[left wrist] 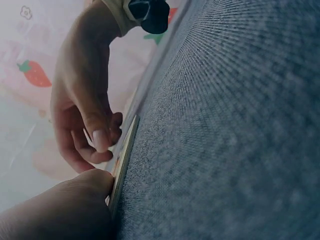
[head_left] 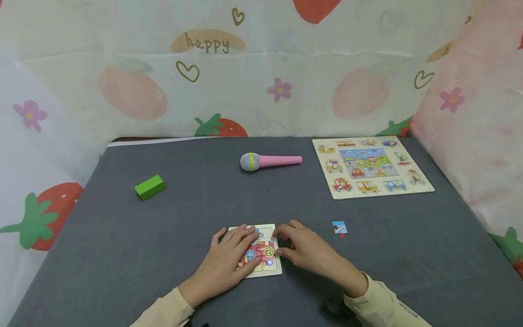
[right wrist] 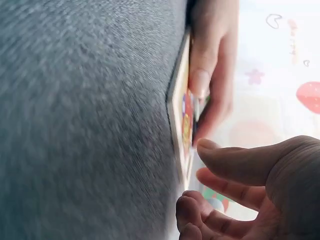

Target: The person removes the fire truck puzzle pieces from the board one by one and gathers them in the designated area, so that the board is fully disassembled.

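- A person's left hand [head_left: 230,254] lies flat across a small puzzle [head_left: 267,259] on a grey table [head_left: 196,204], its fingers spread and stretched toward the far edge, grasping nothing.
- The right hand [head_left: 308,250] sits at the puzzle's right edge, thumb and forefinger bent and apart; the right wrist view shows a gap between them, with nothing in the grip.
- The puzzle rests directly in front of the person, near the table's near side, its right edge running away from the body with the far end leaning slightly left.
- Its left side is covered by the hand, so which way its long axis runs cannot be told; red pieces with a yellow ring fill the nearer part, and a paler strip shows at the far end.
- A loose piece [head_left: 339,228], blue and white, lies right of the puzzle, beyond the right wrist, its red tip toward the person.
- Farther back, a toy microphone [head_left: 278,161] lies lengthwise from side to side, silver head left, pink handle right.
- A picture board [head_left: 335,181] lies at the far right, broad side facing the person.
- A green block [head_left: 150,187] lies at left, slanting away to the right.
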